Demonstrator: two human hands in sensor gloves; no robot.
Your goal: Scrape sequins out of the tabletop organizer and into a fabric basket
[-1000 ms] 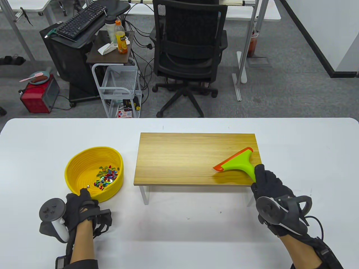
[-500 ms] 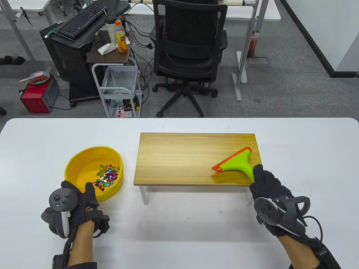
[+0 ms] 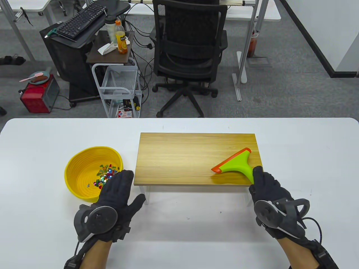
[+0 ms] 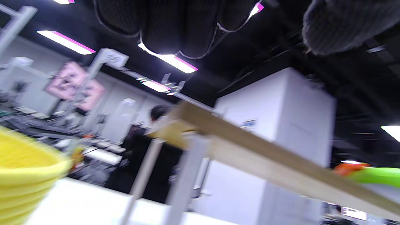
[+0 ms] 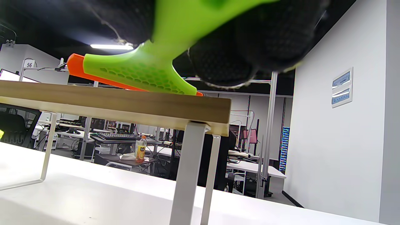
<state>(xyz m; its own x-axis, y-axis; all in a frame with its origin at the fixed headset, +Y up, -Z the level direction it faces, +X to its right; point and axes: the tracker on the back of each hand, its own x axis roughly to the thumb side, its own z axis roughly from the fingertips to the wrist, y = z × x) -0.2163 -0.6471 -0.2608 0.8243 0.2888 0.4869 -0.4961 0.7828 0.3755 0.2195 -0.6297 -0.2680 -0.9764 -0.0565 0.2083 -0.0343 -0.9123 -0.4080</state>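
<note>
A yellow fabric basket (image 3: 81, 173) sits on the white table at the left, with a pile of coloured sequins (image 3: 106, 176) inside. The wooden tabletop organizer (image 3: 193, 158) stands to its right on white legs; its top is bare of sequins. My right hand (image 3: 266, 190) grips the handle of a green scraper with an orange blade (image 3: 234, 164), whose blade rests on the organizer's right end; it also shows in the right wrist view (image 5: 137, 70). My left hand (image 3: 117, 193) is open, fingers spread, empty, hovering by the basket's right rim. The basket edge shows in the left wrist view (image 4: 25, 181).
The white table (image 3: 182, 229) stretches in front of the organizer. Beyond the table's far edge stand a black office chair (image 3: 190, 50), a small wire cart (image 3: 120, 87) and a desk with a keyboard.
My left hand let go of the basket's near rim, turned over and moved right, now open beside the basket. The right hand and scraper barely shifted.
</note>
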